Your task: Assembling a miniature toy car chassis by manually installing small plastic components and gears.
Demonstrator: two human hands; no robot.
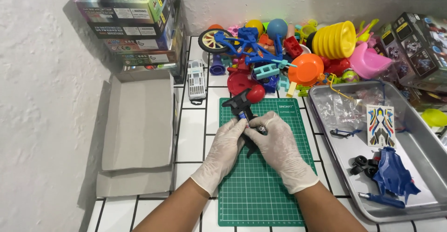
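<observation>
A small black toy chassis (242, 113) is held up over the green cutting mat (260, 190), near the mat's far end. It is gripped by both gloved hands at once. The left hand (223, 150) is closed around the near, lower part of the toy from the left side. The right hand (279, 143) is closed on it from the right, with its fingertips (259, 122) pinched just beside the middle of the toy. The two hands are touching each other there. The long side of the toy is pointed away from the person and a little to the left, so the wide black end is stuck out past the fingers, toward the pile of coloured plastic toys (288, 55). A small blue bit is seen in the middle of the toy, right at the fingertips, but what it is cannot be told. The free far end is a bit nearer to the left hand's fingers. To the right, a metal tray (419, 143) is set on the white tiles, with a blue toy shell (391, 171), small black wheels (365, 164) and a sticker sheet (380, 126) laid in it. To the left, an open grey cardboard box (139, 125) is laid flat.
</observation>
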